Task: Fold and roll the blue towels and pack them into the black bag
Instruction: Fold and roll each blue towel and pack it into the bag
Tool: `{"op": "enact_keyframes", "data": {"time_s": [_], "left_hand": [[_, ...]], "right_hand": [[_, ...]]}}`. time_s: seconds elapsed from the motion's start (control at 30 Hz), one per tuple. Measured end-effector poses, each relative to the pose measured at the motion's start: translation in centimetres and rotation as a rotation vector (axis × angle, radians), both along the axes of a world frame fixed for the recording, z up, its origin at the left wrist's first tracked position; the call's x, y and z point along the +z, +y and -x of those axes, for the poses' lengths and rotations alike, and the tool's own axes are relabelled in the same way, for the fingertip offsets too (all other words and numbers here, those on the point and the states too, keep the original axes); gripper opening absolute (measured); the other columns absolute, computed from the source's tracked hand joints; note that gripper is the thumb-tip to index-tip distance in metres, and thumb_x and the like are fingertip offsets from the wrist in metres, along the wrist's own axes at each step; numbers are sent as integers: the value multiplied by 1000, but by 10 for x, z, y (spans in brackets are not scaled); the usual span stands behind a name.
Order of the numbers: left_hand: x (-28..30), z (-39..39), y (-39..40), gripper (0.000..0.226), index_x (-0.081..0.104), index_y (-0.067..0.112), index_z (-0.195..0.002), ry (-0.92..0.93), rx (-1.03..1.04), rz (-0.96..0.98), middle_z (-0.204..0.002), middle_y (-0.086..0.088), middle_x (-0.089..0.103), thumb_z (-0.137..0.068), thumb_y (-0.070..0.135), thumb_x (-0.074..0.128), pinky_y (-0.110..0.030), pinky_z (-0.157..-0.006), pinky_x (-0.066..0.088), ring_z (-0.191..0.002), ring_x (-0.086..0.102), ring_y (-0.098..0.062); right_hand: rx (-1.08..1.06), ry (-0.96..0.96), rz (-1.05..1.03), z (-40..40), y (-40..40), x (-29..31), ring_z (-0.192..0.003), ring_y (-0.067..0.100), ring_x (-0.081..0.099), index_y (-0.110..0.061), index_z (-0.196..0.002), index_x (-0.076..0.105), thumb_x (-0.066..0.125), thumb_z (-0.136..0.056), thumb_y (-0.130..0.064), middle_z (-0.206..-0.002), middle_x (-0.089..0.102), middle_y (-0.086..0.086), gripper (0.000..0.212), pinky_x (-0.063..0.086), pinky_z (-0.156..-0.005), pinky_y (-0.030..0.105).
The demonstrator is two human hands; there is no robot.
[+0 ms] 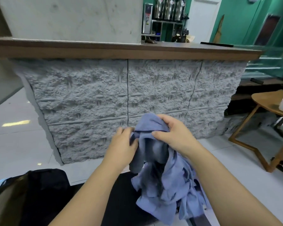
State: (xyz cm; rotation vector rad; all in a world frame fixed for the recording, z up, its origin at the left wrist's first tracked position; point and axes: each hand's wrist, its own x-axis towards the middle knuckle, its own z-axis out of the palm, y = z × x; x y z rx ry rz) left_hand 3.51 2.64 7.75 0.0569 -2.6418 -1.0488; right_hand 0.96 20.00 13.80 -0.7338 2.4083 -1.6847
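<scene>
A bunch of crumpled blue towels hangs in front of me, its lower part heaped on a dark surface. My right hand grips the top of the bunch from the right, thumb over the cloth. My left hand pinches a fold of blue towel at the left side of the bunch. The black bag lies at the lower left, beside my left forearm, its opening not visible.
A grey rough-stone counter front with a wooden top stands straight ahead. A wooden side table with angled legs is at the right. White glossy floor tiles spread around.
</scene>
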Motion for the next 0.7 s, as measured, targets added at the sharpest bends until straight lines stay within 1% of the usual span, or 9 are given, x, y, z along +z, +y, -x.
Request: {"op": "enact_keyframes", "data": {"time_s": [0.07,0.1,0.17,0.23,0.3,0.4,0.5,0.6,0.7], "left_hand": [[16,-12,-13,11,56,20,-98,86,38,-33,-105,3,45,-93,27,50,-31,-81,42,-97,51,-18],[22,-20,-19,9,56,21,-92,109,34,-48,-102,5,45,-92,28,50,-33,-81,43,-94,52,-16],[33,-37,-30,9,49,25,-83,130,1,-87,-97,8,50,-91,29,51,-41,-80,48,-89,53,-15],[39,-57,-38,14,43,27,-78,127,-27,-121,-92,11,57,-89,25,51,-44,-78,48,-86,55,-15],[40,-74,-43,16,39,27,-80,116,-24,-134,-87,9,58,-89,25,53,-43,-77,46,-82,55,-19],[41,-89,-52,22,34,26,-87,165,11,-172,-86,-2,55,-89,31,55,-37,-69,44,-75,51,-22],[46,-98,-62,11,42,36,-96,201,28,-253,-85,-1,62,-95,27,48,-31,-70,44,-75,55,-18],[53,-109,-71,23,53,33,-85,276,67,-240,-77,9,59,-98,17,43,-17,-64,38,-66,50,-2],[61,-119,-76,26,54,31,-81,323,96,-266,-72,8,55,-97,13,43,-16,-61,35,-64,46,-2]], "right_hand": [[53,64,-40,-12,-8,10,-96,-13,58,-28,-120,55,54,-82,9,-106,62,-22,53,45,-82,8],[51,94,-43,-17,-11,12,-93,-18,56,-27,-118,55,51,-82,12,-105,61,-21,53,43,-80,5],[33,141,-22,-25,-18,12,-85,-19,56,-23,-110,59,52,-84,11,-99,63,-17,44,41,-76,2],[38,141,-8,-32,-27,12,-83,-10,59,-21,-105,63,56,-88,1,-97,68,-9,28,43,-74,5],[56,133,-30,-39,-38,13,-86,0,59,-21,-102,65,55,-92,-9,-99,69,-3,19,45,-76,12],[102,189,-115,-48,-62,14,-88,5,58,-25,-98,65,50,-96,-15,-98,69,-2,18,45,-81,21],[112,264,-199,-52,-81,14,-90,13,61,-21,-99,66,49,-97,-19,-96,69,-2,17,45,-84,28],[75,326,-298,-56,-87,8,-85,22,60,-18,-98,65,54,-93,-19,-90,67,5,12,46,-78,35],[5,404,-466,-59,-83,-2,-79,22,56,-18,-87,60,55,-85,-10,-83,62,3,10,44,-70,35]]}}
